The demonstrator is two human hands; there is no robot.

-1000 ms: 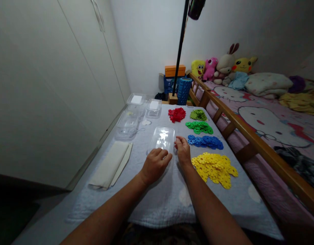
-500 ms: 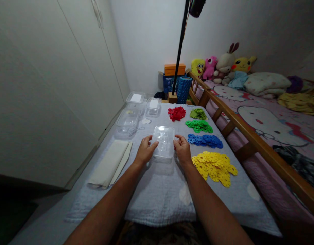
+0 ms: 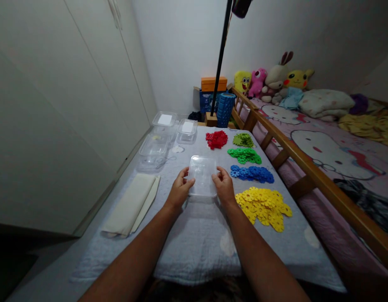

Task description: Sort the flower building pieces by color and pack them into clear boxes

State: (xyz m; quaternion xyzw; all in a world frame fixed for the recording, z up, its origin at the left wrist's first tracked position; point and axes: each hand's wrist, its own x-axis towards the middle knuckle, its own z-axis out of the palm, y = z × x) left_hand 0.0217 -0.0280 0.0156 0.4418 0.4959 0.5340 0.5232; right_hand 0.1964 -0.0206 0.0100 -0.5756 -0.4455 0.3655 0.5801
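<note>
A clear plastic container [image 3: 203, 174] with a flat translucent lid is between my hands at the middle of the table. My left hand [image 3: 180, 187] grips its left side, thumb on the lid's edge and fingers along the side. On the opposite side my right hand [image 3: 224, 184] holds it the same way, thumb over the rim. Close to my right hand lie a pile of yellow flower-shaped discs [image 3: 263, 205] and a row of blue ones [image 3: 252, 173]. Beyond are bright green discs [image 3: 244, 155], olive-green discs [image 3: 243, 140] and a red heap [image 3: 216, 139].
At the far left stand a large clear container [image 3: 154, 147] and two clear boxes with white labels [image 3: 165, 120] [image 3: 187, 127]. A folded beige cloth [image 3: 131, 205] lies at the left. The bed's wooden rail [image 3: 294, 172] runs along the table's right side.
My right thumb has shifted onto the container's lid edge, and the right hand sits closer against it. The view has turned slightly; the piles and other boxes stay where they were.
</note>
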